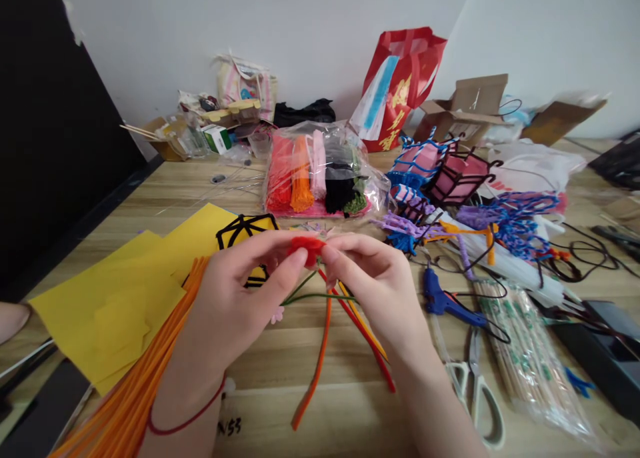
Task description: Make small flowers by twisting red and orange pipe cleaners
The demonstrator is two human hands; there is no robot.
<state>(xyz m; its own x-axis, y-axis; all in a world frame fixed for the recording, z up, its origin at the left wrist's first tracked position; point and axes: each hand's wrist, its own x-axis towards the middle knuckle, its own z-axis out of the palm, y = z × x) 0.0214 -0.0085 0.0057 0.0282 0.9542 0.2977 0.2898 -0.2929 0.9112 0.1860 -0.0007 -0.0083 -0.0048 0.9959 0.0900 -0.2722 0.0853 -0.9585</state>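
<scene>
Both hands meet over the middle of the table around a small red fuzzy piece, which looks like shaped pipe cleaner. My left hand pinches it between thumb and fingers. From the other side, my right hand has its thumb and fingertips closed on the piece's right edge. Just below the hands lie loose pipe cleaners: an orange one, a red one and green ones. Behind my left hand stands a black pipe-cleaner frame, partly covered by it.
Orange pipe cleaners and yellow sheets lie left. A clear bag of pipe cleaners sits behind. On the right are a blue glue gun, scissors, wrapped sticks and small lanterns. Someone's hand shows far left.
</scene>
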